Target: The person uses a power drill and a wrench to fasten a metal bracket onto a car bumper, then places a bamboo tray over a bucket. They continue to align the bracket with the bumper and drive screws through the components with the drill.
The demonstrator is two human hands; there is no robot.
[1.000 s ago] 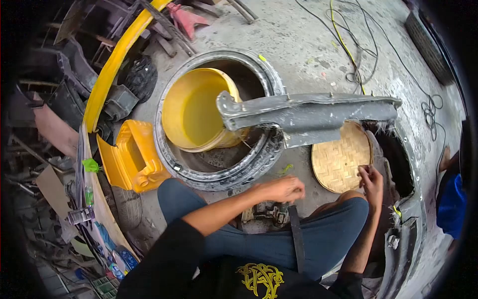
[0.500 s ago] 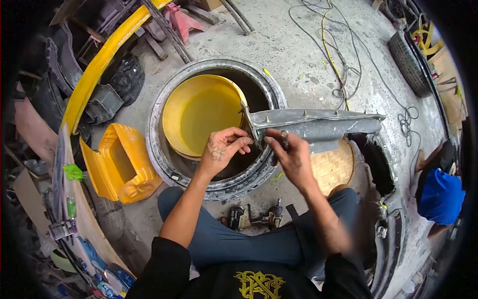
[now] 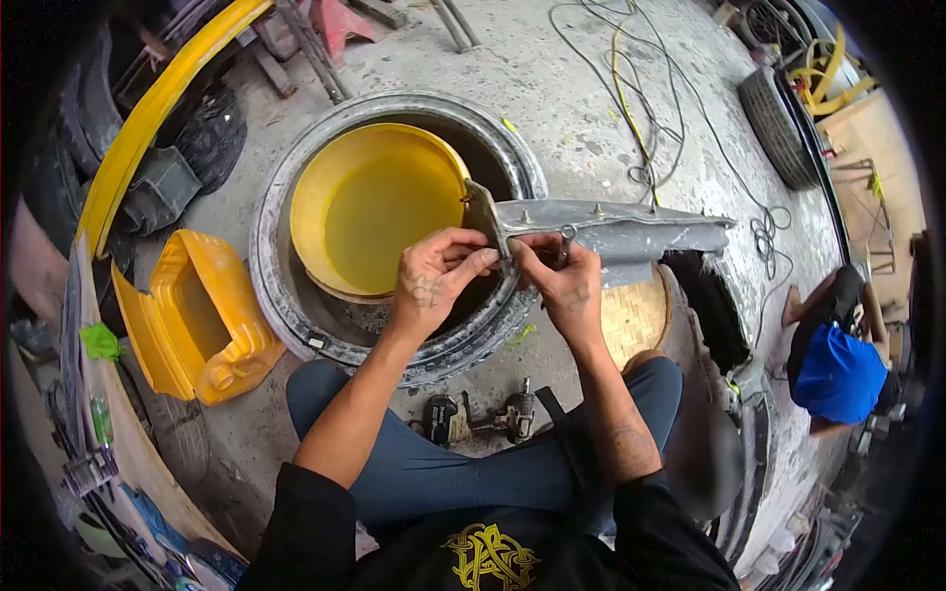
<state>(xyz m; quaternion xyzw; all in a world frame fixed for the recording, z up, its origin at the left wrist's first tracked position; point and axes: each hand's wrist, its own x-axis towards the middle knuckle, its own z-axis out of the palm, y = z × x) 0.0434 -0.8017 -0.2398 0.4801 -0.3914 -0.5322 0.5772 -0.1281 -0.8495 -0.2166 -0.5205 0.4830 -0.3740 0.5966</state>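
The left hand [image 3: 426,283] and the right hand [image 3: 572,293] met at the near end of a long grey panel [image 3: 641,236], one on each side of its upturned end flange [image 3: 482,212]. The fingertips of both were drawn in close against the flange's lower edge; whether the left ones pinched the edge itself or some small piece there could not be told. The right hand's curled fingers also held a ring-ended tool [image 3: 569,230], its ring poking up above the knuckles.

From the grip, the panel's long axis ran off to the right, roughly crosswise to the forearms, with metal studs [image 3: 597,209] standing along its upper edge. The right hand was nearer the panel's long body, while the left worked from the flange's outer side.

Just left of the grip and beyond it, a yellow bucket [image 3: 308,202] of cloudy liquid stood inside a tyre [image 3: 268,207], and the flange reached over the tyre's inner opening. Right of the grip and below the panel lay a round woven tray [image 3: 636,323]. Nearer the body, a power tool [image 3: 519,414] lay on the floor, and a cut-open yellow jug [image 3: 241,347] lay well to the left.
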